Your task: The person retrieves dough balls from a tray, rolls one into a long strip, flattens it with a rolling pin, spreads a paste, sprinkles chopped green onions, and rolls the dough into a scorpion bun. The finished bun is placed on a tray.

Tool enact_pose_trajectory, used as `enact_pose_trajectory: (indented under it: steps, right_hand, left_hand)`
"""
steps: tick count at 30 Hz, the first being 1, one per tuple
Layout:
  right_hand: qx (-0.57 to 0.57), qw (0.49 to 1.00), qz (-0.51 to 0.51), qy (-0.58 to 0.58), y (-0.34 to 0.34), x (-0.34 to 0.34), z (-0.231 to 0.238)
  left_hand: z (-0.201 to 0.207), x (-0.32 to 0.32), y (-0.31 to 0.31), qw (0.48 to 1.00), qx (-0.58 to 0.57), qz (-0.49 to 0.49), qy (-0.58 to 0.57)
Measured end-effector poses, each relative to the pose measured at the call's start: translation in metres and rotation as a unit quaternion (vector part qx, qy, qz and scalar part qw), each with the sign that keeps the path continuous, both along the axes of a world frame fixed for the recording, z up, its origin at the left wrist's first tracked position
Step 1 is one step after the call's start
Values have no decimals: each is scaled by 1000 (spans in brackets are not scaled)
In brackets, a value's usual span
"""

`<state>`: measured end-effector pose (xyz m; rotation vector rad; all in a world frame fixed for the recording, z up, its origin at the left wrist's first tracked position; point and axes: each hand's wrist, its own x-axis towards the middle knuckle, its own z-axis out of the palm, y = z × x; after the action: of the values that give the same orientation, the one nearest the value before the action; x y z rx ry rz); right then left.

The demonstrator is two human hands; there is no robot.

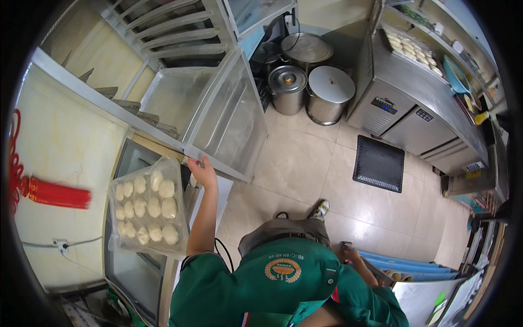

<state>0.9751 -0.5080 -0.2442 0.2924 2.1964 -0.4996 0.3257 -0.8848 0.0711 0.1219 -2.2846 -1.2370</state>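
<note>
1. At far left, a red tassel hangs on the wall, well apart from my work.
2. Next, a glass-topped counter. On it lies the tray, slightly askew, bearing rows of pale dough balls. My left forearm passes just beside its right edge; neither hand is on it.
3. Beyond the tray, a cabinet with slatted supports; one flat pan shows inside.
4. My left hand is at the near edge of the clear door. Thumb and forefinger slightly parted, apparently touching the frame; whether they pinch it, cannot tell.
5. Step in hand, my judgement: working the door. Next move seems to call for a sure hold on that edge, with door and elbow kept clear of the dough.
6. Right of the door, lidded pots on the floor.
7. My right hand is low, near the blue panels. Fingers too small and dark: opening and contents, cannot tell.
</note>
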Motion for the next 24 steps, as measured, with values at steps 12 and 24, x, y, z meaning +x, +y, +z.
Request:
enact_pose_trajectory:
  steps: [12,24]
  right_hand:
    - [-393,755,-230,472,150,-486,304]
    - [-130,726,-302,604,269,-601,335]
  left_hand:
    - [-44,125,156,928,-173,-324,-61]
    - [-239,-121,94,928,-232,-71,-283]
